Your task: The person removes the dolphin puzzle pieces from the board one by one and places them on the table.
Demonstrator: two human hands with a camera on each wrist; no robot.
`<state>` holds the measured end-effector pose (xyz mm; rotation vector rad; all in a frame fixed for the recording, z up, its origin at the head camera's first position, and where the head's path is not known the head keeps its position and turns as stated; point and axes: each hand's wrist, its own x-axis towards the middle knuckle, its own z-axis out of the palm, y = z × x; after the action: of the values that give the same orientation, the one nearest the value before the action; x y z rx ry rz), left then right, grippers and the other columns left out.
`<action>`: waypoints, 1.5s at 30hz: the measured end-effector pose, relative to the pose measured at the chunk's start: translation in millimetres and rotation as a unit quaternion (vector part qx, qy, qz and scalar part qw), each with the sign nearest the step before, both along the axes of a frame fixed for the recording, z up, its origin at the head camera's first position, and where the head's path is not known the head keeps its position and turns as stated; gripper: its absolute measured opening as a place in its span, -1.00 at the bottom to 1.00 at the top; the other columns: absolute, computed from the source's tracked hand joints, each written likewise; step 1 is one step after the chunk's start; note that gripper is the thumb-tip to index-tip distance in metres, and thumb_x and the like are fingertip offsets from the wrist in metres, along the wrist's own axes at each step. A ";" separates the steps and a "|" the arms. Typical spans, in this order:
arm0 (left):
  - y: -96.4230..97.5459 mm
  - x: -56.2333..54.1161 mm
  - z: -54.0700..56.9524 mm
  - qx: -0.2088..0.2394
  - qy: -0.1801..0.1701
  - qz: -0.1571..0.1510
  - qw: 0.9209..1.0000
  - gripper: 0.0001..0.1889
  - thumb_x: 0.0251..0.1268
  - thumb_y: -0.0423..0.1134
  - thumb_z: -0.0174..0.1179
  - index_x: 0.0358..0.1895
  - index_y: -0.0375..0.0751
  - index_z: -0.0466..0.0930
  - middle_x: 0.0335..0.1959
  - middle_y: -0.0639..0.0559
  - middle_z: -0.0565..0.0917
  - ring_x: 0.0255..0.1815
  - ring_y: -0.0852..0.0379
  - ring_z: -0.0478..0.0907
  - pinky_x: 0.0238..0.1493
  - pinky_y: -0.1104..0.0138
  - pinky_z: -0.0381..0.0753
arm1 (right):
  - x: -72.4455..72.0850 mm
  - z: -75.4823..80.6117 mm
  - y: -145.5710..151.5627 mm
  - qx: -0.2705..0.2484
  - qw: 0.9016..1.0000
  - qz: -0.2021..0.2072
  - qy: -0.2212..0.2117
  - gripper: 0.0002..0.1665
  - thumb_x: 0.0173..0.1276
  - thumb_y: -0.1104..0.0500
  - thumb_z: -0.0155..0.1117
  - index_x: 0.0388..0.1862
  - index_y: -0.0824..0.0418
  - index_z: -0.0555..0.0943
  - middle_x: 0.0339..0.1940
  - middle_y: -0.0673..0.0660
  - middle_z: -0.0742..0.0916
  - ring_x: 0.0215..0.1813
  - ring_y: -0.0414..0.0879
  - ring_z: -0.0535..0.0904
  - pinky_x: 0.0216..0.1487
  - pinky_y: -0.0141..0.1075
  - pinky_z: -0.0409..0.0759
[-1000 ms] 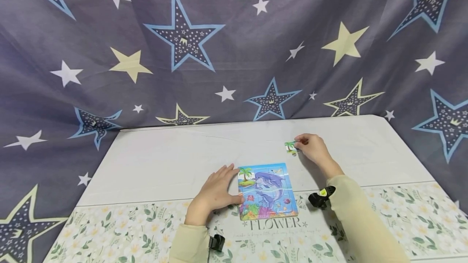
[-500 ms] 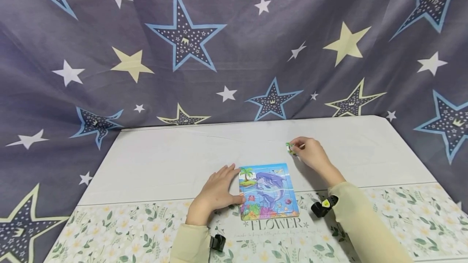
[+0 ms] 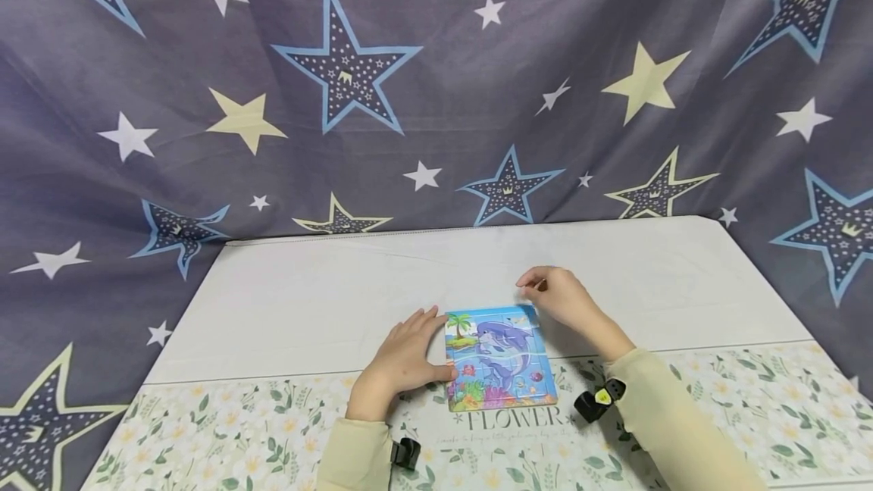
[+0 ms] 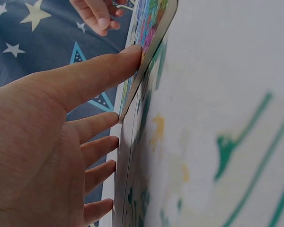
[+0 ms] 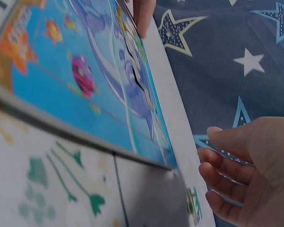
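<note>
Left hand (image 3: 401,353) lies spread, gripping nothing, its thumb touching the dolphin puzzle (image 3: 501,358) on the desk (image 3: 307,294). Right hand (image 3: 564,298) hovers just by the puzzle's far right corner, fingers loosely bent, grasping nothing! The right wrist view spots a small picture piece (image 5: 194,206) on the desk; from the head, that hand blocks it. Starry curtain (image 3: 436,82) behind, floral covering (image 3: 273,430) nearest.
</note>
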<state>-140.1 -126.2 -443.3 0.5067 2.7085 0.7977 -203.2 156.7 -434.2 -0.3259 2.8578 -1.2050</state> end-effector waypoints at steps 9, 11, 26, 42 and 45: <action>0.7 0.0 0.9 -0.001 -0.002 0.002 1.000 -0.09 0.07 0.03 0.44 0.50 -0.15 0.26 0.57 -0.11 0.13 0.58 -0.16 -0.03 0.53 -0.13 -0.11 | 9.9 -0.2 -16.5 -0.010 0.997 0.073 -0.002 -0.92 0.36 0.30 0.32 -0.21 0.25 0.71 -0.40 0.00 0.68 -0.43 -0.15 0.52 -0.36 -0.25 0.55; 1.0 -0.1 1.0 -0.001 -0.004 0.004 1.000 -0.09 0.07 0.03 0.44 0.50 -0.15 0.26 0.57 -0.11 0.14 0.58 -0.16 -0.03 0.53 -0.13 -0.11 | 12.3 0.1 -19.3 -0.017 0.996 0.090 -0.003 -0.92 0.35 0.30 0.33 -0.19 0.26 0.71 -0.41 0.00 0.67 -0.44 -0.16 0.52 -0.37 -0.27 0.54; 0.9 0.8 1.6 -0.002 -0.002 0.007 1.000 -0.09 0.06 0.03 0.45 0.49 -0.16 0.27 0.56 -0.12 0.15 0.58 -0.16 -0.02 0.53 -0.12 -0.11 | 26.0 0.0 -39.7 0.054 0.991 0.121 -0.008 -0.77 0.20 0.26 0.49 -0.16 0.22 0.69 -0.28 0.04 0.67 -0.22 -0.09 0.57 -0.14 -0.18 0.58; 1.0 1.3 2.1 -0.001 -0.002 0.004 1.000 -0.09 0.08 0.03 0.45 0.50 -0.17 0.26 0.56 -0.13 0.14 0.58 -0.16 -0.03 0.53 -0.13 -0.12 | 29.5 -2.3 -53.8 0.143 0.986 0.085 -0.018 -0.63 0.16 0.11 0.55 -0.05 0.12 0.71 -0.21 0.00 0.60 -0.09 -0.06 0.51 -0.01 -0.09 0.58; 1.3 1.0 1.6 -0.001 -0.003 0.003 1.000 -0.10 0.08 0.02 0.45 0.50 -0.16 0.26 0.56 -0.13 0.14 0.58 -0.16 -0.04 0.53 -0.13 -0.12 | 28.9 -3.6 -54.3 0.148 0.985 0.087 -0.024 -0.62 0.15 0.10 0.55 -0.04 0.12 0.71 -0.23 -0.01 0.58 -0.13 -0.07 0.48 -0.06 -0.11 0.57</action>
<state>-139.1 -124.9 -441.7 0.4942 2.7070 0.7974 -174.3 102.5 -437.7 -0.5124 2.8385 -0.7360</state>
